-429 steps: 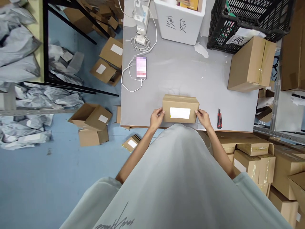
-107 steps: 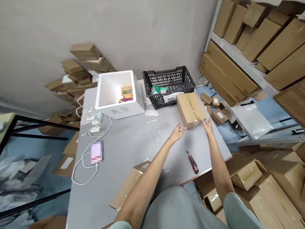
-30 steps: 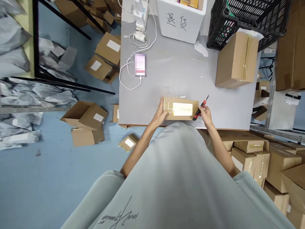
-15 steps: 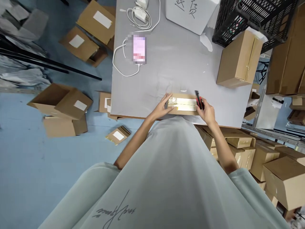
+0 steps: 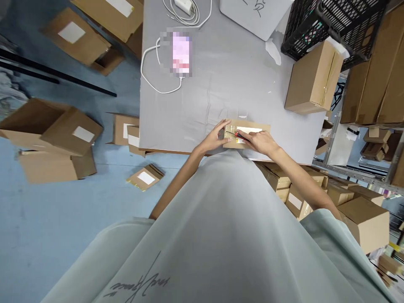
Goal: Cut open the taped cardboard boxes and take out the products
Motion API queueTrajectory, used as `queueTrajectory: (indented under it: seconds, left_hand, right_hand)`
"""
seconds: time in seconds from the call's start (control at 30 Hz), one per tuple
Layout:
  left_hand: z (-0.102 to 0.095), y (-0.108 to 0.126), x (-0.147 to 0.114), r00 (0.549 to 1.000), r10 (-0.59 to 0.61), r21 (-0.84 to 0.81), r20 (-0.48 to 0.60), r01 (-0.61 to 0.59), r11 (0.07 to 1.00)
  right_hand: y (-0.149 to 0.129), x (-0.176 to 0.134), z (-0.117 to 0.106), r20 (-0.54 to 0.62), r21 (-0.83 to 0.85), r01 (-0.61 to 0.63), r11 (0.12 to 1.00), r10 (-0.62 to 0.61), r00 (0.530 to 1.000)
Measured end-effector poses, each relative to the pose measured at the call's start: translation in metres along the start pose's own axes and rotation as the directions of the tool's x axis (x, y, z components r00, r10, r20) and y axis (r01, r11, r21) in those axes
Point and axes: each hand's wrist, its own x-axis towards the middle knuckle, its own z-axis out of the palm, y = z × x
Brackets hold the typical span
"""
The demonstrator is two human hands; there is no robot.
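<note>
I see my right hand [image 5: 260, 142] has crossed over the top of the small box [image 5: 252, 134] since half a second ago: then it stood at the box's right end with the red-handled knife [image 5: 239, 135] upright, and now it lies across the white label with the knife pointing left, its tip near the box's left end, close to my left hand's fingertips. My right hand is closed around the knife's handle. My left hand [image 5: 215, 138] has barely shifted; it is cupped narrowly against the left end of the box, thumb on top, pressing rather than lifting. The box sits flat on the bench [image 5: 202, 105] at the near edge, directly under and between both hands. I judge from the blade lying along the taped top that the cut is in hand, with the left hand bracing; whether the tape is already slit I cannot tell, since the hand covers the seam. Beyond my right hand, well apart, a larger box [image 5: 311, 80] stands in front of the black crate [image 5: 328, 25]. Beyond my left hand a phone [image 5: 181, 52] lies on its white cable [image 5: 151, 80]. The view has also drifted, so everything on the bench sits lower left than before.
</note>
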Motion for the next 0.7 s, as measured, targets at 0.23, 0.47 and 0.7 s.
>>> queueTrajectory:
  seconds: [0.23,0.47,0.7]
  left_hand:
    - [0.004,-0.003,-0.001,1.0,0.017,-0.055,-0.004,-0.017,0.998]
    - [0.003,-0.007,-0.001,1.0,0.024,0.014,0.01,-0.024,1.0]
    - [0.004,-0.008,-0.002,0.999,0.028,0.022,0.016,-0.028,0.999]
  right_hand:
    - [-0.01,0.003,-0.016,0.067,-0.052,0.027,0.998,-0.024,0.997]
    - [-0.026,0.0,-0.045,0.188,-0.163,0.033,0.986,-0.002,0.982]
    - [-0.044,0.006,-0.07,0.269,-0.218,0.031,0.976,0.029,0.963]
